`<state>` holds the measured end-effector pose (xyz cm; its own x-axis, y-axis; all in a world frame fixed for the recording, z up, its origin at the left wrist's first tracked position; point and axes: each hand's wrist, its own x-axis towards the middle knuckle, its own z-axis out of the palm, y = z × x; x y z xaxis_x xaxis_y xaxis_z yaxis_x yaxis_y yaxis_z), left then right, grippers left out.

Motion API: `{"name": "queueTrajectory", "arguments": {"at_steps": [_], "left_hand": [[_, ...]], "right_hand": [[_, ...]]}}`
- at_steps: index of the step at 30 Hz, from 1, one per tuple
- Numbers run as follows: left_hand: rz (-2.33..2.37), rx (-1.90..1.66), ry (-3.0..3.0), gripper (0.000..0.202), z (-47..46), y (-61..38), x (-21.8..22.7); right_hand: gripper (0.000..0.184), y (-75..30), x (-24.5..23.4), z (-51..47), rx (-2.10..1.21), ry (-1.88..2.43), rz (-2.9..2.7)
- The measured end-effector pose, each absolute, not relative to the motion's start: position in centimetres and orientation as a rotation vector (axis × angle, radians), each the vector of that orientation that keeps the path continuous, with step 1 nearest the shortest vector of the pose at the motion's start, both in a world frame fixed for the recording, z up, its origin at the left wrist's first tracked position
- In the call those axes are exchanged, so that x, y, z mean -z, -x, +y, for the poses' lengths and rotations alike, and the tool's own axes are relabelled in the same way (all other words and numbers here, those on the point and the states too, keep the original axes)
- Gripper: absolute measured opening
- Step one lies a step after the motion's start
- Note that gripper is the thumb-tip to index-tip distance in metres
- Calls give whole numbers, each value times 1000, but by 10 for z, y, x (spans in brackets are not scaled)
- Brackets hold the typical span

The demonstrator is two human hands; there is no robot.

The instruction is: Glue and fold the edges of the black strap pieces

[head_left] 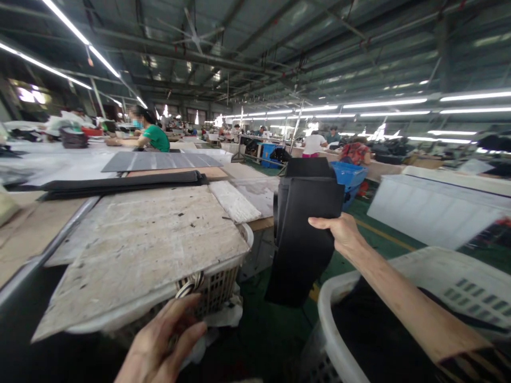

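Observation:
My right hand (339, 229) grips a bundle of flat black sheet pieces (305, 234), its thumb across the front. The pieces hang down in the air beside the work board, and I cannot tell whether they are cloth or foam. Low in front of the board's near edge is my left hand (167, 335), with fingers bent and thumb apart; I see nothing held in it. Just beyond its fingertips, a black-and-white striped loop (190, 284) sits by a white basket (219, 282) under the board.
A stained pale board (159, 229) lies over the basket, with black sheets (123, 183) behind it. At right stand a white basket (343, 346) holding black material and a white bin (427, 207). A blue crate (349, 173) and a person in green (155, 138) are farther off.

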<state>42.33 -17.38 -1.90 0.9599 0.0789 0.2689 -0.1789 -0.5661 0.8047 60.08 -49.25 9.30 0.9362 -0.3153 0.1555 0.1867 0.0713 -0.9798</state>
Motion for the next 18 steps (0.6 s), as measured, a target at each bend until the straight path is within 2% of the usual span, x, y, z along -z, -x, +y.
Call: {"name": "queueTrajectory", "arguments": {"at_steps": [3,5,7,10,12,15,18], "left_hand": [[-76,-219,-1851,53,-228,-451,10],[-89,-258,-1690,59,-259,-469,4],[-86,-345,-1665,51,-280,-482,0],[-37,-423,-1775,25,-290,-488,-2],[10,-404,-1867,28,-285,-484,4],[64,-310,-2071,26,-267,-469,30],[95,-126,-2269,11,-248,-450,75]], "right_hand": [[44,-586,-88,-480,330,1445,84],[46,-575,-85,-474,278,1446,62],[46,-567,-81,-470,221,1445,52],[45,-562,-72,-468,175,1435,96],[44,-564,-64,-469,191,1426,157],[42,-571,-55,-476,265,1415,237],[40,-577,-50,-488,281,1419,271]]}}
